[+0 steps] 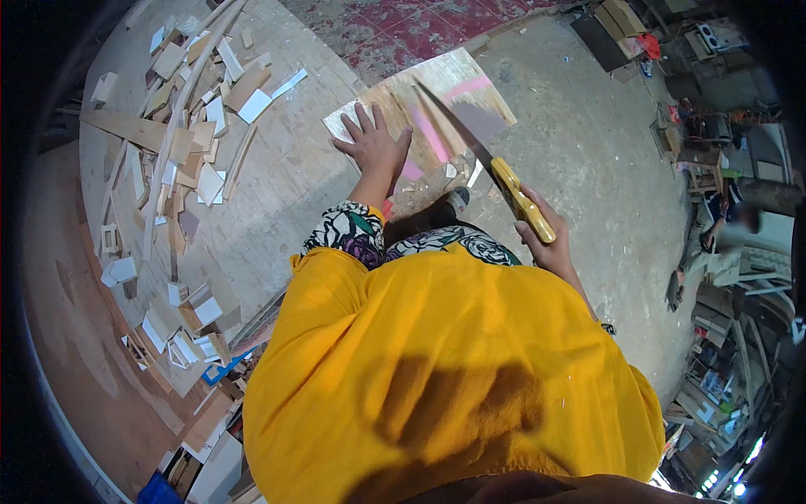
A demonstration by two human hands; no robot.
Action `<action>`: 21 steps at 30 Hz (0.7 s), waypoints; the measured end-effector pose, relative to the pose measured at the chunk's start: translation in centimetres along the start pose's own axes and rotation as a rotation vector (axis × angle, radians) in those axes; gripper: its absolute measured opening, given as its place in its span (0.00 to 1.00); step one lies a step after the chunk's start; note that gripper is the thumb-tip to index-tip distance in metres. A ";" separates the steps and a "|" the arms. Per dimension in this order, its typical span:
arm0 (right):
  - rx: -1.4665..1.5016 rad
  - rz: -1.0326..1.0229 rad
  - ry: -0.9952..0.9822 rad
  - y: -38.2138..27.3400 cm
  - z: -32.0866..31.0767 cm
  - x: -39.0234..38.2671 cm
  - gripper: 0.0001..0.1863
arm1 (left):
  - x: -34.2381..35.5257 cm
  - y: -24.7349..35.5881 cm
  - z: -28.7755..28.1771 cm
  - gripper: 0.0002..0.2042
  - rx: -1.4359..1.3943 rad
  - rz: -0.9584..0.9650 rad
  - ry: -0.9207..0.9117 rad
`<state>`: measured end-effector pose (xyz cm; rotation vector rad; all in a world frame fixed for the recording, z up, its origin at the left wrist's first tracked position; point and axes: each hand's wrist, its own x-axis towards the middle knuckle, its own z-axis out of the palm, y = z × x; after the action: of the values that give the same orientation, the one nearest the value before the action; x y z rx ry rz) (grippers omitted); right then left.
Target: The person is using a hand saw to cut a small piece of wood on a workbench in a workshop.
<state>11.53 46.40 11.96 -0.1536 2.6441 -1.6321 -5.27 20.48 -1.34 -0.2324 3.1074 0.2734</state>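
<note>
A flat wooden board (369,92) with pink streaks and a grey-mauve patch lies ahead of me, its left part over the corner of the worktable. On its left part my left hand (378,151) rests flat, fingers spread. My right hand (546,231) is wrapped round the yellow handle of a handsaw (508,181). The saw's narrow blade points forward and to the left, across the board's right part. From this view I cannot tell whether its teeth touch the wood. Below the board's near edge, part of my shoe (457,199) shows.
Wood offcuts and long strips (180,143) are heaped on the worktable (277,202) at the left. Small white-faced blocks (197,311) lie nearer. A concrete floor (579,151) stretches right, with cardboard boxes (621,21) far off. Another person (726,214) is at the far right, beside clutter.
</note>
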 end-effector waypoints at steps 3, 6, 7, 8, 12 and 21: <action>-0.005 0.011 -0.065 -1.0 0.4 1.8 0.28 | 0.5 0.5 -0.8 0.38 0.028 -0.016 -0.048; -0.062 0.073 -0.041 -1.1 1.2 2.3 0.28 | 2.6 -1.2 -1.0 0.34 -0.061 0.090 -0.089; -0.090 0.100 0.028 -1.1 1.6 2.5 0.28 | 2.7 -1.6 -0.3 0.34 -0.065 0.082 -0.087; 0.057 0.321 0.044 -3.0 1.5 2.8 0.27 | 2.6 -1.9 0.6 0.33 -0.058 0.087 0.022; 0.211 0.256 0.105 -2.0 1.3 3.2 0.23 | 2.7 -1.9 0.6 0.31 -0.017 0.103 0.057; 0.164 0.112 0.045 -1.2 4.2 6.3 0.23 | 2.8 -1.7 1.0 0.31 -0.032 0.115 0.068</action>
<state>5.63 41.54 11.33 0.0360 2.4842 -1.8250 -7.75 18.56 -2.73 -0.0652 3.1910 0.3243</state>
